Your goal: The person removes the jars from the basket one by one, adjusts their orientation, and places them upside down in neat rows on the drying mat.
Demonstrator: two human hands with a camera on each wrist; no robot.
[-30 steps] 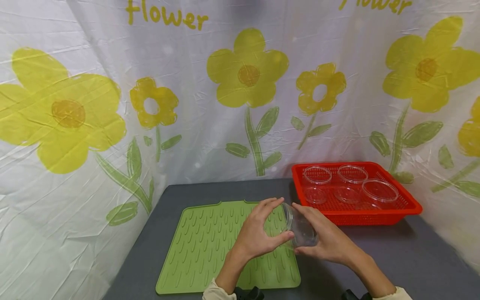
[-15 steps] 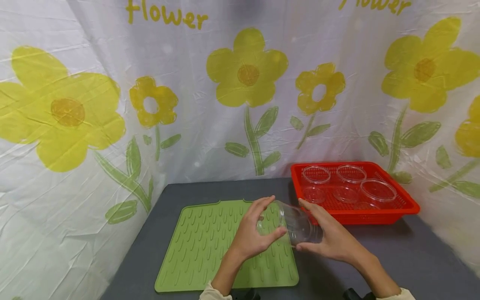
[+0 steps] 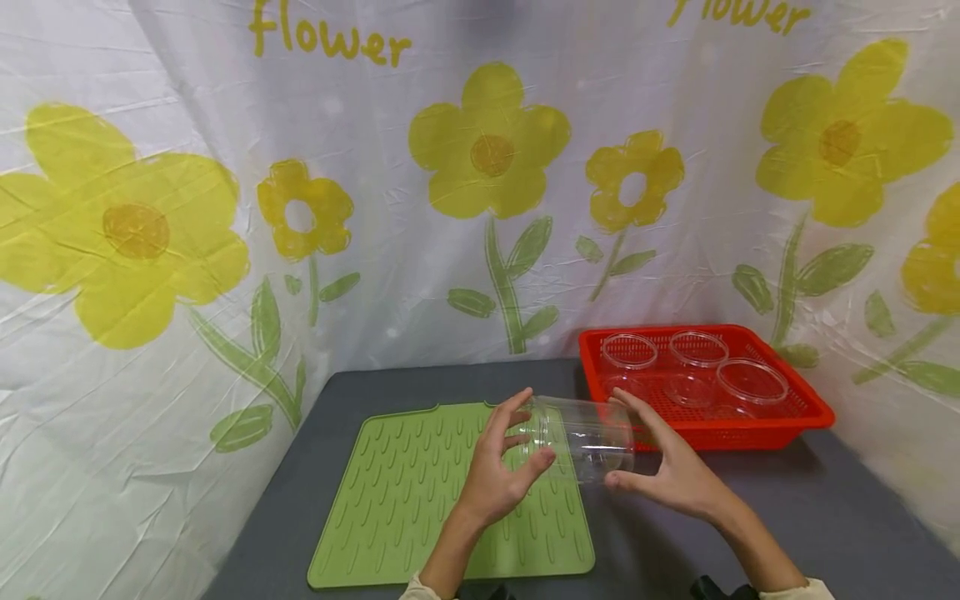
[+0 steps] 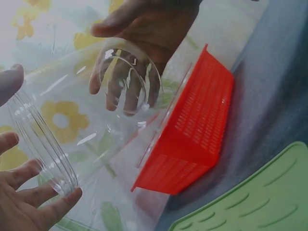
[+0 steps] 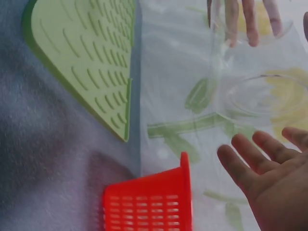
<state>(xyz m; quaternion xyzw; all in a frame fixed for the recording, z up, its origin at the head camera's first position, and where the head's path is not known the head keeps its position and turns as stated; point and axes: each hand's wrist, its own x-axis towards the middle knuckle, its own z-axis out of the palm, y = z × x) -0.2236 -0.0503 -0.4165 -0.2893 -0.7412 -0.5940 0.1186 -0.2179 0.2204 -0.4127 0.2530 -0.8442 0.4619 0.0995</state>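
A clear jar [image 3: 588,437] is held on its side above the green mat's right part, its ridged rim to the left and its base to the right. My left hand [image 3: 495,471] grips the rim end, thumb on the near side and fingers on the far side. My right hand [image 3: 678,475] is at the base end with fingers spread. In the right wrist view, its fingertips [image 5: 231,159] stand apart from the jar's base. Through the transparent wall in the left wrist view, the right hand's fingers [image 4: 115,91] show behind the base.
A green ridged drying mat [image 3: 420,508] lies on the dark grey table [image 3: 258,533]. At the back right stands a red perforated basket [image 3: 720,437] with three more clear jars [image 3: 750,381] in it. Behind the table hangs a white flower-print curtain [image 3: 390,217].
The jar has turned from slanted to nearly level and shifted left with my left hand. My right hand has opened away from the jar's base end.
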